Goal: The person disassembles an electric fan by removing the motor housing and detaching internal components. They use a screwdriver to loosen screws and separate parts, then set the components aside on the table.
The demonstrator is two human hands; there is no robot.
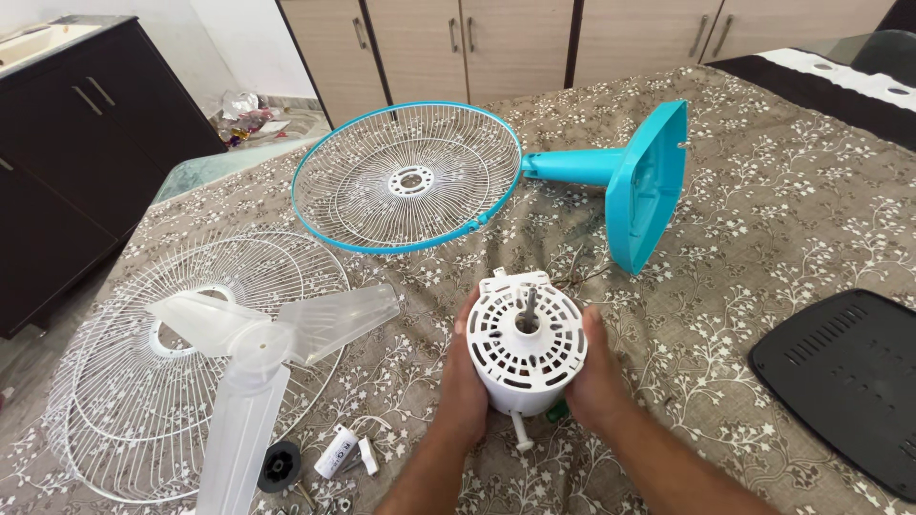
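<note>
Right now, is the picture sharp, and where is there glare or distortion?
Head view: the white motor housing between both hands is sharp; daylight is soft, shadows faint; glare whitens the glass tabletop at top right; wide-angle bending curves the cupboard doors; the translucent blade looks slightly washed out.

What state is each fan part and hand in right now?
Motor: upright on the bed, shaft up, held between both hands.
Left hand: flat against the motor's left side.
Right hand: flat against the motor's right side.
Blade: detached, lying on the white grille.
Blue-rimmed grille: detached, lying flat.
Blue base: tipped on its side.
Black panel: lying flat.
</note>
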